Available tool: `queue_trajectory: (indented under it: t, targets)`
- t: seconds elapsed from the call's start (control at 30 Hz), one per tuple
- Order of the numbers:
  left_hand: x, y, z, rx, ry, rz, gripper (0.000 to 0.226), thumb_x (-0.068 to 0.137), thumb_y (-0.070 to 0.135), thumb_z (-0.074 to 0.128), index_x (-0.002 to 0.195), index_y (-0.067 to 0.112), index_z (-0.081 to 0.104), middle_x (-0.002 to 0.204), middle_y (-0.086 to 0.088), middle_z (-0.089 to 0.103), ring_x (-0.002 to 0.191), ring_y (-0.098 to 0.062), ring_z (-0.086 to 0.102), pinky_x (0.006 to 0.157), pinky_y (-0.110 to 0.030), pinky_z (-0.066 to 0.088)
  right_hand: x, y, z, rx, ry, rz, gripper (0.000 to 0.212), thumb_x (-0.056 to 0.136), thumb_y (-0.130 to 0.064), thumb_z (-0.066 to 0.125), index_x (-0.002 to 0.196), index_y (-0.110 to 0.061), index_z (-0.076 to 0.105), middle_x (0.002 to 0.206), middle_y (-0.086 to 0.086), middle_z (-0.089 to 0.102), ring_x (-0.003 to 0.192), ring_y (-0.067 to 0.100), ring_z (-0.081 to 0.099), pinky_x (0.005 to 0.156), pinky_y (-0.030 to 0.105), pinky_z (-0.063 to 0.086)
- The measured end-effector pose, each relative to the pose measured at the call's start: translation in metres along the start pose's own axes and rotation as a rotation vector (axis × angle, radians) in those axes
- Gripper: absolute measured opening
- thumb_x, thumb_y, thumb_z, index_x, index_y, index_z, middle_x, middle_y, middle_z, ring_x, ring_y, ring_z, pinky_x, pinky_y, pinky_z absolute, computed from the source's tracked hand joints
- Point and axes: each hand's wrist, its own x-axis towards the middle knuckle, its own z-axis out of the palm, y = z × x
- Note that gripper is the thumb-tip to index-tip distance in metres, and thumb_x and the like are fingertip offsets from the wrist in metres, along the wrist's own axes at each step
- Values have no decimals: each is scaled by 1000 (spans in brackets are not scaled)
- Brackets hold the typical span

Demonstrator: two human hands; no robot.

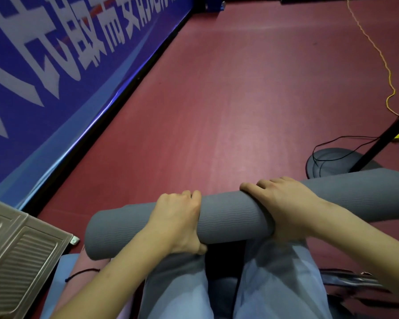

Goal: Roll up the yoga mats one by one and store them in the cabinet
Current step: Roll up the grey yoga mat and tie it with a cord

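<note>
Grey yoga mat [230,217] fully rolled, held crosswise above lap, over red floor [217,100]. Judged step: carry to cabinet [16,247], low at left. Keep roll tight, pressure even, loose edge pinned so no unwinding. Left hand [177,224] grip curled round roll left of middle; right hand [281,203] grip wrapped over right of middle.

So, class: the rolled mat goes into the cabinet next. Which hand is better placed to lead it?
Left hand: it grips the grey mat nearest the cabinet.
</note>
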Motion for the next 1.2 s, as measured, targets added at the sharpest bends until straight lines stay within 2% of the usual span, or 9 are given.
queue_trajectory:
  t: [0.13, 0.3, 0.5, 0.63, 0.77, 0.83, 0.93, 1.03, 1.2]
  targets:
    - [-5, 3, -9, 10, -54, 54, 80, 56, 78, 71, 96, 20, 34, 99, 3, 60, 70, -23, 43, 67, -35, 35, -11, -1, -3, 46, -59, -35, 111, 49, -50, 79, 143, -34, 22, 116, -4, 58, 99, 24, 62, 87, 37, 51]
    - [-8, 7, -15, -18, -179, 136, 85, 49, 85, 74, 90, 18, 42, 79, 4, 50, 65, -23, 45, 65, -36, 39, -24, -1, -6, 163, -169, -62, 112, 53, -57, 82, 145, -39, 21, 118, -8, 57, 103, 20, 62, 89, 37, 53]
    - [-6, 7, -19, -87, -300, 165, 88, 41, 85, 80, 92, 19, 51, 84, 2, 57, 69, -25, 51, 65, -36, 40, -24, 0, -6, 263, -287, -69, 109, 49, -51, 87, 139, -44, 27, 120, -11, 57, 106, 18, 61, 89, 37, 53]
    - [15, -9, -19, -248, -375, 137, 86, 30, 86, 79, 86, 25, 59, 85, 7, 66, 74, -21, 62, 70, -35, 54, -24, 1, -3, 226, -148, -38, 106, 57, -54, 78, 147, -37, 26, 135, -10, 49, 123, 18, 51, 105, 35, 41]
    - [39, -30, -16, -428, -412, 129, 81, 27, 82, 84, 87, 30, 64, 83, 15, 68, 75, -10, 65, 74, -33, 56, -25, -5, 0, 191, 53, 14, 104, 66, -52, 70, 155, -24, 23, 147, -4, 41, 134, 21, 41, 117, 33, 26]
    - [47, -35, -16, -499, -405, 158, 82, 30, 76, 88, 98, 38, 61, 93, 20, 65, 85, -5, 63, 79, -33, 55, -24, -8, 4, 147, 97, 37, 109, 60, -54, 71, 154, -19, 30, 146, 0, 44, 132, 23, 43, 118, 37, 26]
    - [56, -43, -13, -577, -284, 205, 100, 31, 74, 89, 116, 43, 48, 107, 21, 53, 99, -5, 55, 89, -36, 50, -24, -10, 16, 77, 178, 88, 124, 41, -60, 77, 150, -14, 39, 140, 4, 51, 127, 28, 49, 114, 48, 36]
    - [58, -50, -6, -648, -201, 202, 97, 29, 71, 92, 107, 42, 42, 105, 16, 52, 94, -9, 55, 84, -40, 52, -26, -13, 22, 59, 186, 132, 135, 34, -61, 83, 152, -15, 36, 142, 8, 48, 133, 32, 46, 115, 54, 36]
    - [57, -51, -2, -659, -120, 244, 93, 28, 73, 91, 97, 35, 41, 94, 9, 54, 83, -14, 54, 74, -43, 50, -28, -18, 26, 56, 186, 160, 140, 31, -57, 88, 154, -14, 35, 149, 10, 45, 144, 36, 37, 117, 55, 31]
